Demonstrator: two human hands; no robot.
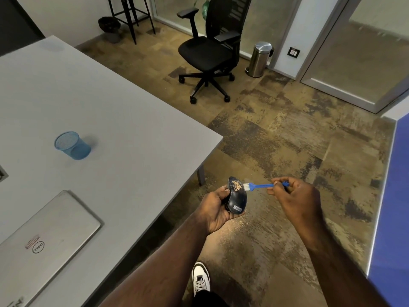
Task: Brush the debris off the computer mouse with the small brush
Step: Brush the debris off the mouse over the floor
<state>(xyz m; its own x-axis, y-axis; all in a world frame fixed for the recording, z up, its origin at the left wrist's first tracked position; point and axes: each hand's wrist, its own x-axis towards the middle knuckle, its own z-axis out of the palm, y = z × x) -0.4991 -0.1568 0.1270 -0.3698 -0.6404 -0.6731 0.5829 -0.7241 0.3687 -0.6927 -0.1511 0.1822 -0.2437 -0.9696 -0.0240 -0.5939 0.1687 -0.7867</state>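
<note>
The left hand [215, 209] is curled around a dark, glossy, rounded computer mouse [236, 197], gripping it from its 9 o'clock side and tilting it up over the floor, just off the desk's near corner. A patch of pale, grainy debris [237, 185] clings to the mouse's smooth upper shell, and a small white label sits near its lower end. The right hand [295, 196] pinches the thin blue plastic handle of the small brush [260, 186] between thumb and fingertips; the handle lies nearly level, running from 3 o'clock toward the mouse, and its short white bristles touch the edge of the debris patch. More sandy specks dot the mottled brown carpet [287, 134] below the hands. At 9 o'clock the flat, matte grey desk [110, 103] carries a blue mesh cup [72, 145], cylindrical and slightly tapered, and, at 8 o'clock, a closed silver laptop [51, 235] with rounded corners. At 12 o'clock stands a black mesh-backed office chair [210, 49] on castors, with a brushed-steel pedal bin [259, 59] beside it at 1 o'clock. A white sneaker [201, 279] shows at 6 o'clock.
</note>
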